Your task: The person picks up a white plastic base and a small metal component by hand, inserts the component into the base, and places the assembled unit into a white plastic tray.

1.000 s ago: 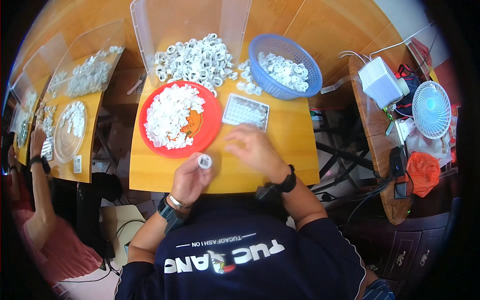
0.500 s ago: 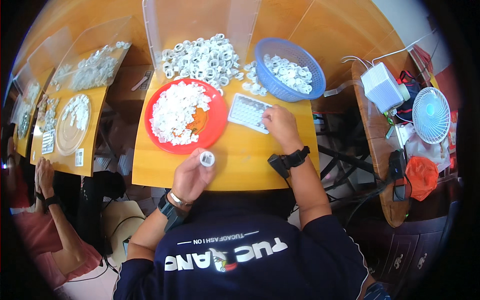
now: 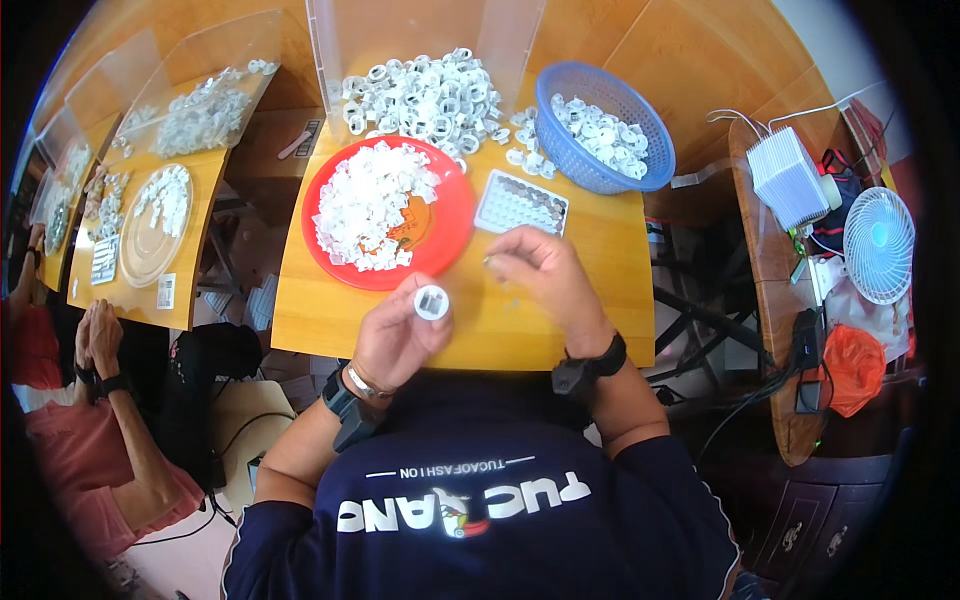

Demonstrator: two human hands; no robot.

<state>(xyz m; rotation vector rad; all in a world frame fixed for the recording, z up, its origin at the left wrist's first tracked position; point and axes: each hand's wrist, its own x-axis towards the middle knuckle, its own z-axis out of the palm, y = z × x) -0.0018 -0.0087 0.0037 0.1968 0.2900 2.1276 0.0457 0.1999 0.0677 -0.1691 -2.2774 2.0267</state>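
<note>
My left hand holds a round white plastic part upright near the table's front edge; its face has a dark squarish recess. In a pinch, the thumb and forefinger of my right hand hold a small grey piece, too small to make out fully. Just beyond that hand lies a white tray with rows of round pockets, several filled with small grey discs. To its left, a red plate carries a heap of small white pieces.
Round white parts are piled at the back before a clear plastic panel. A blue basket of similar parts stands back right. A side table at right bears a fan. At left, another person's hands rest by a neighbouring table.
My right hand has drawn back from the tray toward my left hand, with a small grey piece between its fingers. My left hand still holds the white part. The whole view has shifted slightly.
</note>
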